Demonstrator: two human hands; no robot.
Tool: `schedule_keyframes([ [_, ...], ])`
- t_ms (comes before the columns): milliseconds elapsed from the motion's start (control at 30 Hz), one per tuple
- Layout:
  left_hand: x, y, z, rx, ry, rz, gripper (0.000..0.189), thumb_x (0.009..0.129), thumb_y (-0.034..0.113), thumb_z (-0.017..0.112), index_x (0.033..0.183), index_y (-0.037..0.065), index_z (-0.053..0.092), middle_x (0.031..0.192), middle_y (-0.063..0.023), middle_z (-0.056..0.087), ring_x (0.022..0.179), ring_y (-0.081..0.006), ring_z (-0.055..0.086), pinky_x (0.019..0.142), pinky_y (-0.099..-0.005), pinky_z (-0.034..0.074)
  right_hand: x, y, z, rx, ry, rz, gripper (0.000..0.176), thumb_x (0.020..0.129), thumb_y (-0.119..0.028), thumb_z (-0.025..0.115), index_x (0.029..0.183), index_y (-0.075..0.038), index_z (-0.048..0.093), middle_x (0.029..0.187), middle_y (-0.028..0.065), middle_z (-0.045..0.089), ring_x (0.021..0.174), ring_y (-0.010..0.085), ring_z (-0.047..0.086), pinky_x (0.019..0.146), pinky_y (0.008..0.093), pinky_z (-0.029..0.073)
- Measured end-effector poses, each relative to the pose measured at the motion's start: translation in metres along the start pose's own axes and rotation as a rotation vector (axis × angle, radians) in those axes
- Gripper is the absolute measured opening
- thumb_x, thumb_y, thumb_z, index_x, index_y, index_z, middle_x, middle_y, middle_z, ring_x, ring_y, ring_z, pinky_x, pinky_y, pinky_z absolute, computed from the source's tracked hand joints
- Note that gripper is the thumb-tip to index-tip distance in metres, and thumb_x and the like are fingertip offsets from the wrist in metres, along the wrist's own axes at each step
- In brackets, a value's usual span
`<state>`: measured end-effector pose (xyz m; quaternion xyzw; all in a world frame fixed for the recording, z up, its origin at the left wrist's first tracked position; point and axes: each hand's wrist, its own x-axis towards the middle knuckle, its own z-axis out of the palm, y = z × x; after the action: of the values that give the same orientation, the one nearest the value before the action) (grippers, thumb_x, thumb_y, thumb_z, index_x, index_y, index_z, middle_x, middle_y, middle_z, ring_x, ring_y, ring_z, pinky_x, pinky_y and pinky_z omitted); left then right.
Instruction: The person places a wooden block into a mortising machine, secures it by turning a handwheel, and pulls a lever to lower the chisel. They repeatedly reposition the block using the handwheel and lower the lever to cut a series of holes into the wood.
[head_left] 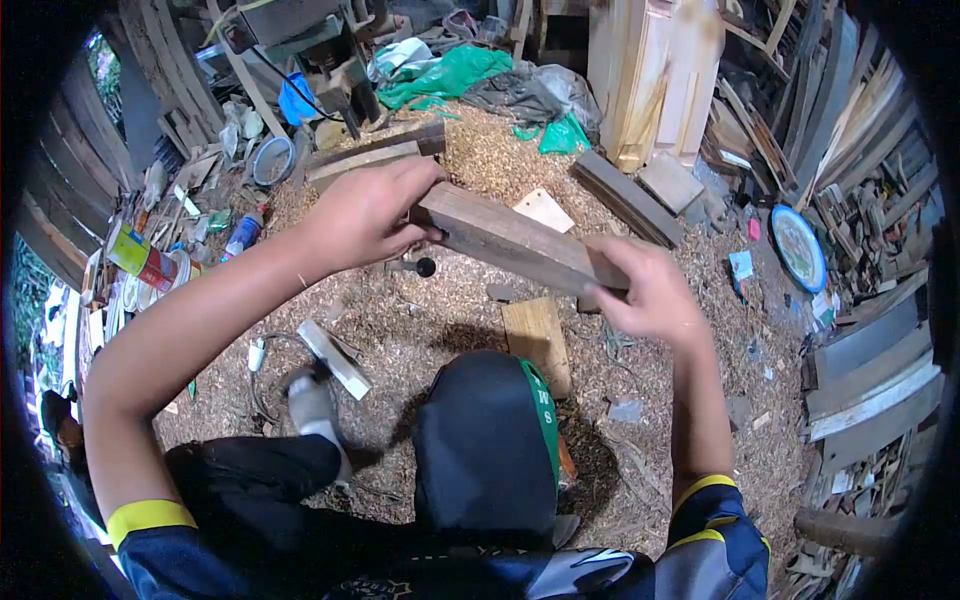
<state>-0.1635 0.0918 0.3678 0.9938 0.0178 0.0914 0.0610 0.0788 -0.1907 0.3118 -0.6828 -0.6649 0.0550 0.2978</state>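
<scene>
At the far left, a yellow-green and red cylindrical can (140, 252) lies among scattered scraps. A blue cylindrical can (243, 232) lies to its right, with a round blue-rimmed object (273, 160) beyond it. Lower down, a pale, narrow wooden block (335, 360) lies tilted on the floor (470, 310), which is covered in light brown wood shavings.

The left hand (370, 215) is closed around the left end of a dark brown, rectangular wooden beam (515, 240). The beam is held above the floor between both hands, slanting so that its left end appears higher in the view. Below it lies a flat, yellowish-brown wooden board (538, 345), near the person's dark-clothed knee (485, 430); beyond it lies a pale wooden piece with small holes (545, 210).

The right hand (650, 290) grips the beam's right end, fingers over the top and thumb at the near side. Beyond this hand lies a long, dark grey-brown timber (628, 198). Farther right, a round blue-rimmed plate (798, 248) leans near piled wood scraps (870, 215).
</scene>
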Motion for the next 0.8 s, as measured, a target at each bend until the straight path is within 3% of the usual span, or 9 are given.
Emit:
schedule_keyframes([
  [100,0.004,-0.007,-0.017,-0.005,0.06,-0.012,0.059,0.085,0.028,0.083,0.13,0.003,0.055,0.118,-0.0207,0.067,0.111,-0.0442,0.066,0.092,-0.0493,0.055,0.04,-0.015,0.026,-0.149,0.174,0.105,0.042,0.087,-0.027,0.08,0.119,-0.004,0.066,0.105,0.0183,0.07,0.098,0.0389,0.069,0.085,0.0476,0.055],
  [167,0.004,-0.015,-0.021,0.03,0.109,0.04,0.058,0.085,0.029,0.083,0.129,0.004,0.055,0.117,-0.0201,0.067,0.109,-0.0431,0.067,0.089,-0.0494,0.055,0.068,-0.016,0.057,-0.114,0.324,0.082,0.045,0.087,-0.028,0.082,0.119,-0.003,0.065,0.11,0.0198,0.068,0.102,0.0406,0.067,0.086,0.0472,0.053],
  [267,-0.003,-0.035,-0.028,0.077,0.055,-0.056,0.06,0.085,0.03,0.083,0.132,0.007,0.054,0.114,-0.0198,0.069,0.101,-0.0403,0.069,0.082,-0.0492,0.054,0.095,-0.012,0.093,-0.101,0.453,0.031,0.046,0.087,-0.028,0.082,0.122,-0.004,0.066,0.112,0.018,0.068,0.107,0.0379,0.065,0.094,0.0476,0.047],
  [400,-0.029,-0.06,-0.033,-0.103,0.096,-0.25,0.063,0.087,0.026,0.082,0.139,0.008,0.052,0.115,-0.0196,0.069,0.105,-0.0391,0.07,0.086,-0.0464,0.056,0.118,-0.03,0.108,-0.159,0.466,0.02,0.049,0.088,-0.028,0.081,0.127,-0.004,0.066,0.112,0.0154,0.068,0.112,0.0343,0.063,0.101,0.0474,0.04],
  [500,-0.064,-0.099,-0.019,-0.023,0.259,-0.138,0.062,0.088,0.023,0.081,0.14,0.007,0.053,0.119,-0.0203,0.068,0.111,-0.0393,0.068,0.09,-0.0458,0.056,0.138,-0.026,0.107,-0.234,0.45,0.075,0.05,0.088,-0.026,0.081,0.133,-0.009,0.066,0.112,0.0127,0.068,0.113,0.0319,0.063,0.105,0.0481,0.036],
  [533,-0.075,-0.11,-0.017,-0.053,0.16,-0.234,0.055,0.088,0.021,0.08,0.135,0.004,0.058,0.122,-0.0209,0.067,0.114,-0.0401,0.066,0.095,-0.0472,0.054,0.149,-0.019,0.105,-0.318,0.448,0.067,0.048,0.088,-0.024,0.08,0.133,-0.011,0.067,0.113,0.0114,0.068,0.113,0.0312,0.063,0.105,0.0494,0.035],
  [600,-0.095,-0.145,0.001,-0.028,0.156,-0.231,0.052,0.088,0.02,0.079,0.132,0.003,0.059,0.122,-0.0209,0.066,0.114,-0.0403,0.066,0.097,-0.0477,0.054,0.169,-0.013,0.1,-0.438,0.428,0.058,0.046,0.088,-0.019,0.079,0.133,-0.017,0.069,0.113,0.0079,0.068,0.112,0.0297,0.063,0.105,0.0522,0.035],
  [700,-0.105,-0.19,0.035,-0.018,0.159,-0.23,0.047,0.088,0.019,0.077,0.128,0.0,0.061,0.123,-0.0211,0.065,0.115,-0.0419,0.064,0.102,-0.0486,0.051,0.202,0.0,0.097,-0.561,0.418,0.043,0.046,0.088,-0.018,0.078,0.133,-0.017,0.069,0.111,0.0072,0.067,0.112,0.029,0.063,0.105,0.0522,0.036],
  [800,-0.101,-0.217,0.057,0.072,0.325,-0.169,0.056,0.089,0.022,0.077,0.137,0.0,0.058,0.126,-0.0225,0.061,0.115,-0.0441,0.063,0.101,-0.0488,0.052,0.235,0.014,0.098,-0.558,0.402,0.052,0.042,0.089,-0.019,0.077,0.13,-0.015,0.068,0.111,0.008,0.066,0.113,0.0294,0.061,0.105,0.0556,0.035],
])
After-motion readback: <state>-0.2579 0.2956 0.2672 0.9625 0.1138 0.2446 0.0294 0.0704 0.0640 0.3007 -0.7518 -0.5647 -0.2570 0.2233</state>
